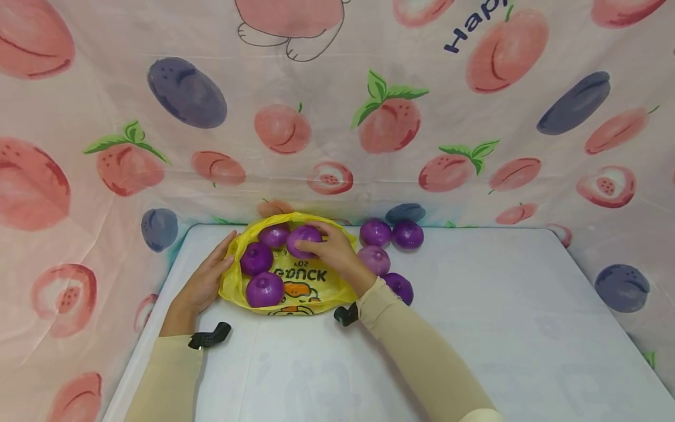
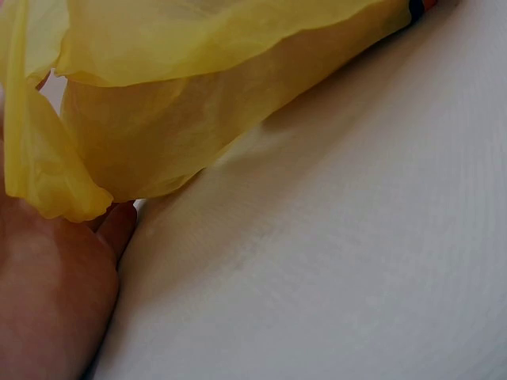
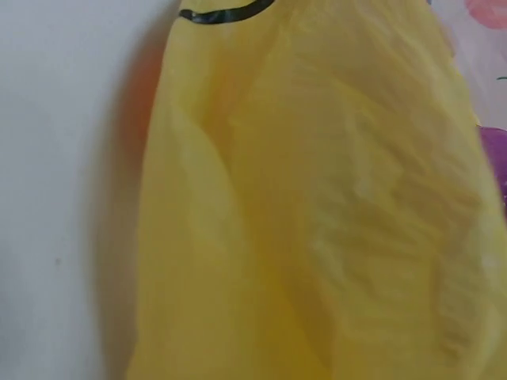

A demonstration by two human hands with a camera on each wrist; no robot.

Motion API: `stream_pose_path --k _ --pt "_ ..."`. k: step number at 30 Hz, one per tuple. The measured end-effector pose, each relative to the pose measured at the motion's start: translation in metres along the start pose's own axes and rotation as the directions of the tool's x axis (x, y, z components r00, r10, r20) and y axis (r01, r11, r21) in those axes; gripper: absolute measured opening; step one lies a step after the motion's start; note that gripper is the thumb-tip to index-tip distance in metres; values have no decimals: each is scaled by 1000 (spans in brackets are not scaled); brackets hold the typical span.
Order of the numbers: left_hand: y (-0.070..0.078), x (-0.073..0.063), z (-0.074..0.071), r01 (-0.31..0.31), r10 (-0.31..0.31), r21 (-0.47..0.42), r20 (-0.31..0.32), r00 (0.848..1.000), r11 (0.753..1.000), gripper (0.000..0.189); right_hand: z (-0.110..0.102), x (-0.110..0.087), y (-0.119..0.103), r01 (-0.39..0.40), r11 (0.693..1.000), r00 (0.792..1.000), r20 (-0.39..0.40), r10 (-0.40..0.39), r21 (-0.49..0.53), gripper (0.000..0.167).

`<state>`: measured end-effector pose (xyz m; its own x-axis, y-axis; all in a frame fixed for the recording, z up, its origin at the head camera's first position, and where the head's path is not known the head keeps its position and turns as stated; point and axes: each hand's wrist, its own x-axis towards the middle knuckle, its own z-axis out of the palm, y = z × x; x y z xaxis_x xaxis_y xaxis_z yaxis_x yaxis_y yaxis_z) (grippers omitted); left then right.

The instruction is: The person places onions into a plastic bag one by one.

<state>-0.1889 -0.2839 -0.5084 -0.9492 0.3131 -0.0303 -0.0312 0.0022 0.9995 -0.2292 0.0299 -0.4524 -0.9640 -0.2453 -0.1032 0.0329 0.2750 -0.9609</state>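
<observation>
A yellow plastic bag (image 1: 327,296) with a printed duck lies on the table, its mouth spread wide. Inside it sit three purple onions, among them a paler one (image 1: 265,289) at the front and a darker one (image 1: 256,259) at the left. My right hand (image 1: 333,249) reaches over the bag's right side and grips another purple onion (image 1: 304,240) between thumb and fingers, inside the mouth. Against the left rim rests my left hand (image 1: 207,278), fingers extended along it. In the left wrist view, yellow plastic (image 2: 182,134) hangs over part of the palm. Only bag plastic (image 3: 301,206) fills most of the right wrist view.
Several more purple onions (image 1: 408,235) lie on the white table (image 1: 506,316) just right of the bag, some partly behind the right forearm. A fruit-printed cloth (image 1: 327,129) hangs behind the table's back edge and at the sides.
</observation>
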Motion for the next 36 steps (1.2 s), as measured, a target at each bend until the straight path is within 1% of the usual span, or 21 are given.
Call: stream_pose_path --k 2,8,12,24,29,36 --pt "0 0 0 0 0 -3 0 1000 1000 62 2 2 1 -2 1000 1000 -6 2 -30 67" --pt "0 0 -1 -3 3 -11 5 1000 1000 61 6 6 3 -29 998 1000 -10 28 -52 67" --pt "0 0 -1 -6 6 -13 8 1000 1000 61 9 9 4 -23 996 1000 -18 22 -81 67" --pt "-1 0 -2 -9 10 -19 9 1000 1000 61 16 19 7 7 992 1000 -24 -10 -122 69" --pt "-2 0 -2 -15 15 -19 9 1000 1000 61 19 22 12 5 987 999 -32 -10 -158 68" --pt "0 0 -1 -6 6 -18 1 1000 1000 62 20 26 16 2 978 1000 -30 -8 -208 69"
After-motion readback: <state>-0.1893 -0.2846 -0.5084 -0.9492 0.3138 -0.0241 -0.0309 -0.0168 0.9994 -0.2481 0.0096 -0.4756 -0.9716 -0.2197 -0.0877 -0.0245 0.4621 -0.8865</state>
